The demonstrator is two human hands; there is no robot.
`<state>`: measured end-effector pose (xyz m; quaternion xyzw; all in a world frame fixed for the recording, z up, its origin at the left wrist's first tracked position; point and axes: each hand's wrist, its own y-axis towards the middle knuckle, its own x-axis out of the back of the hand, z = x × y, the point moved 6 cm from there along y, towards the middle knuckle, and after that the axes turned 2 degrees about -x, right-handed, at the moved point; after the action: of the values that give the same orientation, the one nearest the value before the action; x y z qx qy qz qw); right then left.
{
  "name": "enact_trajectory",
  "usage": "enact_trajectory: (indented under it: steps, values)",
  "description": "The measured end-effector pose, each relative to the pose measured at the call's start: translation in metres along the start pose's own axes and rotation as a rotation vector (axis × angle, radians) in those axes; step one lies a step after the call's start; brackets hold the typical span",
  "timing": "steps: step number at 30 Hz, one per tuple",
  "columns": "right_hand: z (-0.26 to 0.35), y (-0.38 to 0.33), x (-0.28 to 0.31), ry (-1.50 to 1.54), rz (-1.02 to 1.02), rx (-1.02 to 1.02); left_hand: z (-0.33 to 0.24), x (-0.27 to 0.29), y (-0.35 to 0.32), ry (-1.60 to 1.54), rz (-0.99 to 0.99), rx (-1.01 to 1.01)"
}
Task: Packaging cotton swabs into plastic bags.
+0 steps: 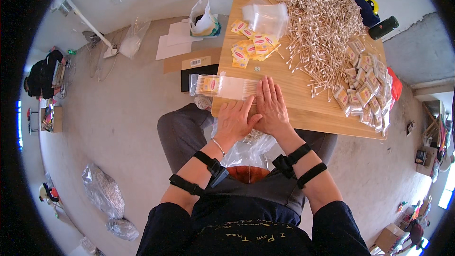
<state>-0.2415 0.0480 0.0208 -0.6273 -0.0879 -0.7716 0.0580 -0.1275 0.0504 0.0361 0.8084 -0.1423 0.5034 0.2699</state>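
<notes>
One clear plastic packet (pixel 222 86) of cotton swabs lies at the near left edge of the wooden table (pixel 303 109), its long axis running left to right, with its labelled left end hanging out past the table edge. Two hands work it. The right hand (pixel 271 105) lies flat and palm down, fingers together and pointing away from the person, pressing on the packet's right end; nothing is gripped. The left hand (pixel 235 120) rests just beside it, touching it, fingers stretched toward the packet's lower edge and apparently pressing rather than clasping, though the right hand hides part of that contact.

Beyond the hands, one large heap of loose cotton swabs (pixel 318 23) covers the far middle of the table. Filled packets (pixel 365 90) are piled along the right edge, roughly twenty, too overlapped to count surely. About ten yellow label cards (pixel 249 47) lie scattered to the left of the heap, with one stack of empty clear bags (pixel 268 18) behind them. A dark green cylinder (pixel 384 27) sits at the far right corner. One clear bag (pixel 246 149) rests in the person's lap
</notes>
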Motion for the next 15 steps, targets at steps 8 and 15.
enact_trajectory:
  steps: [8,15]
  values:
    - [0.0011,-0.0014,0.0049,0.077,-0.059,-0.017,0.0043,-0.0040,0.0076,-0.053,0.033,0.036]
    - [0.0018,-0.0012,0.0034,0.079,-0.047,-0.013,0.0051,-0.0034,0.0073,-0.069,0.043,0.053]
